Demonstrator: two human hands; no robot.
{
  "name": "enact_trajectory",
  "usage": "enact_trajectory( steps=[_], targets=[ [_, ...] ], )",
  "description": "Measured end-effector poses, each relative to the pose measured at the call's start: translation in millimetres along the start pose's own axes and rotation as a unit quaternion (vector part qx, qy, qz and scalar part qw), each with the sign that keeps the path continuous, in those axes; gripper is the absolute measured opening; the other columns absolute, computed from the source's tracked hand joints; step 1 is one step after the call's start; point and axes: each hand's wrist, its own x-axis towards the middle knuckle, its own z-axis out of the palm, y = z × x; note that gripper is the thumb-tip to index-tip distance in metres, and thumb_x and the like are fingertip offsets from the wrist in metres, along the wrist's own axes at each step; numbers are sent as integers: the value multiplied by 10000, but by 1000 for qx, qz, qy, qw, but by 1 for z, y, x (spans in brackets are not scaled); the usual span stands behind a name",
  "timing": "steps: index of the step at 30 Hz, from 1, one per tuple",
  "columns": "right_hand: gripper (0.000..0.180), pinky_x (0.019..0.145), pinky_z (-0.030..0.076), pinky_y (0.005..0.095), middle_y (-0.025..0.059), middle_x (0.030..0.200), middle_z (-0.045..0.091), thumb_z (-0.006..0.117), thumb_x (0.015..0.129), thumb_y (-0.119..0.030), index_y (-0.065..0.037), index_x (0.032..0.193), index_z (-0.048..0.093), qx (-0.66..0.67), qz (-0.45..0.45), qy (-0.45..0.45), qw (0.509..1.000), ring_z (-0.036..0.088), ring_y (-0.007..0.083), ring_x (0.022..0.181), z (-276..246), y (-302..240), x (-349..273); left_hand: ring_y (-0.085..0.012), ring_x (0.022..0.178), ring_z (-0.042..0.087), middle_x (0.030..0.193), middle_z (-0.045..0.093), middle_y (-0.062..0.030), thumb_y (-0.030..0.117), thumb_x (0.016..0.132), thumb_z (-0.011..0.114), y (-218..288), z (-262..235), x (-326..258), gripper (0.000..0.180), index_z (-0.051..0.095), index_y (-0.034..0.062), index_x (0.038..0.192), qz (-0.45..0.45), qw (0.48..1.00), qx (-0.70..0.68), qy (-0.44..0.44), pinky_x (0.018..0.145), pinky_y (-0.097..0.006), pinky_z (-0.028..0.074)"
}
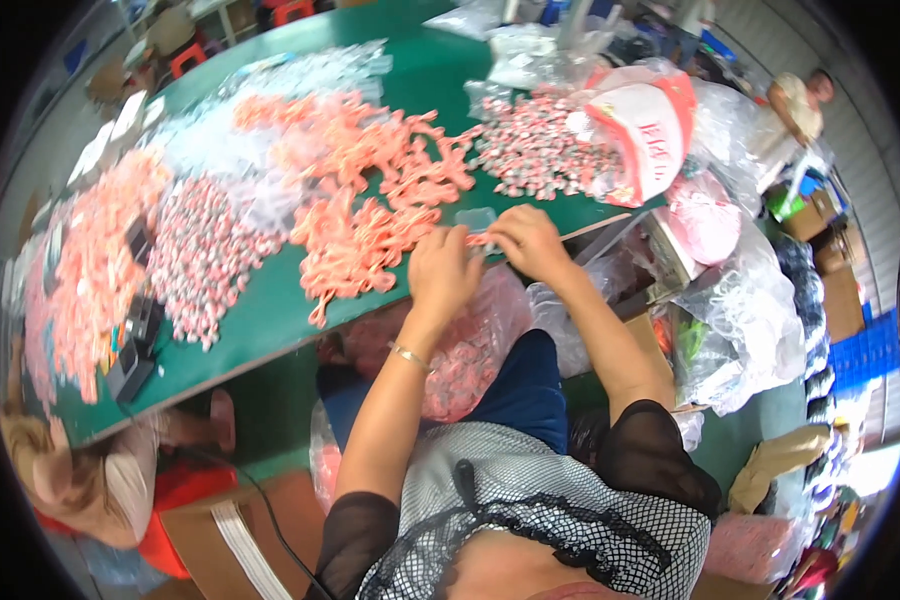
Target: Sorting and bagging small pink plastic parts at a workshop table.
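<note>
At the near edge of the green table, my left hand (444, 266) and my right hand (528, 241) face each other with bent, closed fingers. Between their fingertips runs a short orange-pink band (481, 240); its finer detail is too small to tell. A small clear plastic piece (476, 217) shows just beyond the fingers. Left of my left hand spreads a tangled heap of looped orange-pink bands (355, 245). Past my right hand lies a heap of small pink, white and grey pieces (535, 145).
A red-and-white sack (642, 130) leans at the far right of the green table (255, 325). More small pieces (205, 245) and orange bands (120, 260) cover its left side, beside black boxes (135, 355). A pink-filled plastic bag (460, 365) sits at my lap. Other people are nearby.
</note>
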Motion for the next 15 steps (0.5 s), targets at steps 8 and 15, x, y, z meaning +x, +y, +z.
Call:
enact_trajectory(
  steps=[8,15],
  targets=[
    [94,806,436,381,44,919,608,656,850,-179,-113,908,689,8,-11,25,1000,582,245,937,8,2,-21,-335,912,601,1005,601,-144,201,757,727,-8,10,1,453,609,75,1175,26,998,33,-50,782,-435,489],
    [138,821,465,405,81,910,615,646,839,-194,-76,884,702,62,12,65,996,588,275,920,22,-2,-16,-335,882,610,972,603,-135,217,757,726,-12,2,3,382,642,81,1103,27,997,53,-49,740,-436,501]
  ],
)
